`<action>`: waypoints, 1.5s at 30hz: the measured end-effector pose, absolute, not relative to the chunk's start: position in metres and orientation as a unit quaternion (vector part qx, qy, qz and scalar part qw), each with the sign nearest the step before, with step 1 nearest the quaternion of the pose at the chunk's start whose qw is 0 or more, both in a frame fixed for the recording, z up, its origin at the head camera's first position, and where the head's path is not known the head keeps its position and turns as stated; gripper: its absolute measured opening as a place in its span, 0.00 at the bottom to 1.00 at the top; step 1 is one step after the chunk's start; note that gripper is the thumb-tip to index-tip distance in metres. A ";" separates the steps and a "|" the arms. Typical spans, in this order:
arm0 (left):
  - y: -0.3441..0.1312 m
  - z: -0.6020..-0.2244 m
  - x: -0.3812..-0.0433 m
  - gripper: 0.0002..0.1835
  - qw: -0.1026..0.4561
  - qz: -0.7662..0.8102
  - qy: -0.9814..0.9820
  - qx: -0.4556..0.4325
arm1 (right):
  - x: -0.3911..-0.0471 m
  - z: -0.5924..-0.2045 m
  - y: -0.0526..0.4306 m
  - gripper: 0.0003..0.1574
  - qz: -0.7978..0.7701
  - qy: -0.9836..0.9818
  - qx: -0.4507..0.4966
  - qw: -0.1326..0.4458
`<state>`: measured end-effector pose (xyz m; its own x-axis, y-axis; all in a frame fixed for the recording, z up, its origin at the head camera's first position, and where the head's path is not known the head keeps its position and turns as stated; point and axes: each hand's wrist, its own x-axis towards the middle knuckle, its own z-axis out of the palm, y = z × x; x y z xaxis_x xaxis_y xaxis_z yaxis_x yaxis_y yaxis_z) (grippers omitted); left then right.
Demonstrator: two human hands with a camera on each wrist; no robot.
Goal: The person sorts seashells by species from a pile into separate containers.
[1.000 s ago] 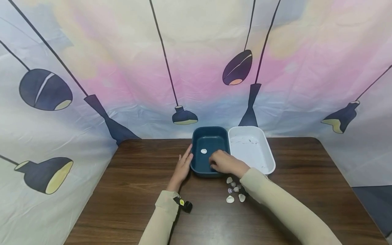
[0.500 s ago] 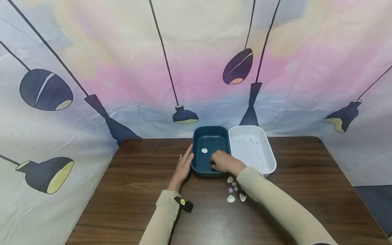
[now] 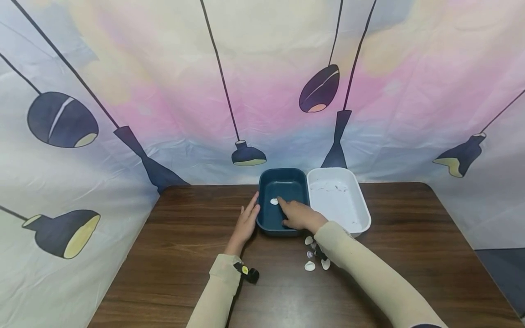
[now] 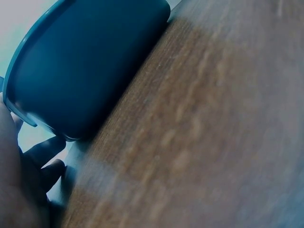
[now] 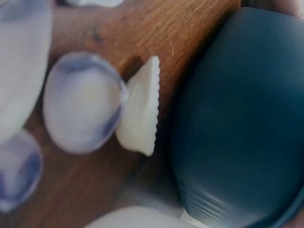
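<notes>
A dark teal tray (image 3: pixel 268 223) stands near the table's back edge, with a small white seashell (image 3: pixel 274 201) on its floor. Over the tray, my right hand (image 3: pixel 299 215) stretches its index finger to the shell's right side; the finger's tip seems to touch it. The other fingers are bent under the palm, and what lies beneath them is hidden. My left hand (image 3: pixel 244 223) rests with straight fingers along the tray's left wall; in the left wrist view, its fingers (image 4: pixel 45 152) are by the tray's corner.
A white tray (image 3: pixel 362 214) with dark specks adjoins the teal one on the right. Several seashells (image 3: pixel 309 266) lie on the wooden table (image 3: pixel 172 273) below the right wrist. Close up, one is ribbed white (image 5: pixel 138 114), another purple-edged (image 5: pixel 80 104). A lamp-patterned cloth (image 3: pixel 184 91) hangs behind.
My right index finger has uncurled and reached forward-left to the white seashell in the teal tray. The left hand has kept its place against the tray.
</notes>
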<state>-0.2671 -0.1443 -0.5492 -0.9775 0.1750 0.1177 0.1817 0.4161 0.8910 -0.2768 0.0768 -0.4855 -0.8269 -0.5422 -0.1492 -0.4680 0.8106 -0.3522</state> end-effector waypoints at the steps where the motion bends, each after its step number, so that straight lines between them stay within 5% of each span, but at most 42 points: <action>1: -0.144 -0.549 -0.267 0.29 0.003 -0.531 -0.841 -0.107 | -0.277 -0.486 0.076 0.52 -0.152 0.944 -0.264 0.123; 28: -0.145 -0.550 -0.266 0.30 -0.003 -0.529 -0.843 -0.099 | -0.271 -0.466 0.083 0.48 -0.205 0.933 -0.277 0.100; 45: -0.145 -0.551 -0.268 0.30 0.009 -0.525 -0.844 -0.107 | -0.244 -0.456 0.101 0.31 -0.209 0.920 -0.331 0.040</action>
